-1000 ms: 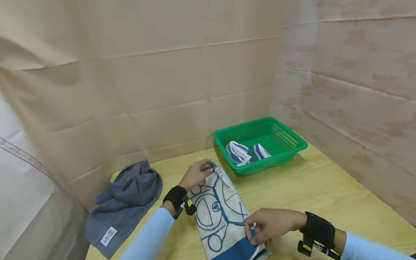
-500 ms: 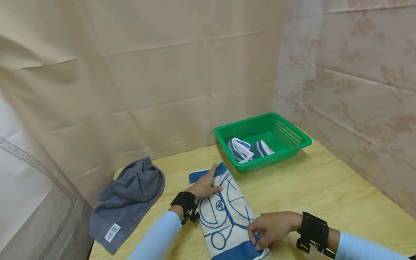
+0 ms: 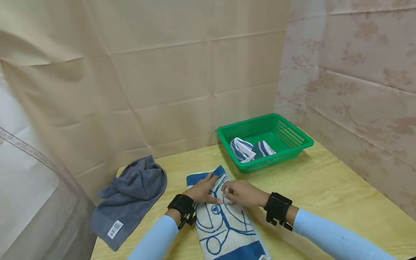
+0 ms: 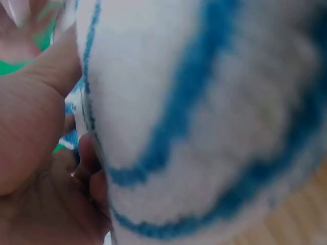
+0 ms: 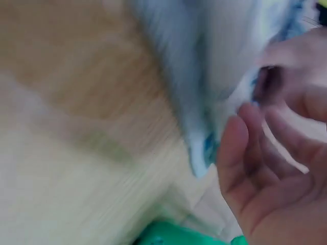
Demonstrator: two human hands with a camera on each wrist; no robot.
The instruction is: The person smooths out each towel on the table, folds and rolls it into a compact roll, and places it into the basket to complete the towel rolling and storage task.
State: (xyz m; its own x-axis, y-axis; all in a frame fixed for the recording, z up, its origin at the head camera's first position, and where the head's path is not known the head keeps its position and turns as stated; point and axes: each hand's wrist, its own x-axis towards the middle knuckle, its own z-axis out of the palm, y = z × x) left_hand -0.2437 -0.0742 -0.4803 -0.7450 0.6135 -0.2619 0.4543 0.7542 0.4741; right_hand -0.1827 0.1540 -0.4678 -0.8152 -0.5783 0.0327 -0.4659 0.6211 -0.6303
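Observation:
A white towel with blue line drawings and blue end bands (image 3: 224, 227) lies folded in a long strip on the table. My left hand (image 3: 202, 190) rests on its far part with fingers spread; the left wrist view shows the towel (image 4: 153, 102) close up beside the thumb. Just right of it, my right hand (image 3: 245, 193) hovers at the towel's right side, fingers loosely bent. In the right wrist view, my right hand (image 5: 271, 168) is near the towel's edge (image 5: 199, 148), with nothing visibly pinched; blur hides any contact.
A green plastic basket (image 3: 294, 151) stands at the back right, holding blue-and-white striped cloths (image 3: 242, 150). On the left lies a crumpled grey towel (image 3: 133, 195) with a white label. Draped fabric (image 3: 182, 79) hangs behind the wooden table (image 3: 312, 202).
My right hand has let go of the towel's near right corner and moved up beside the left hand. The left hand went from pinching the far edge to lying flat on the towel.

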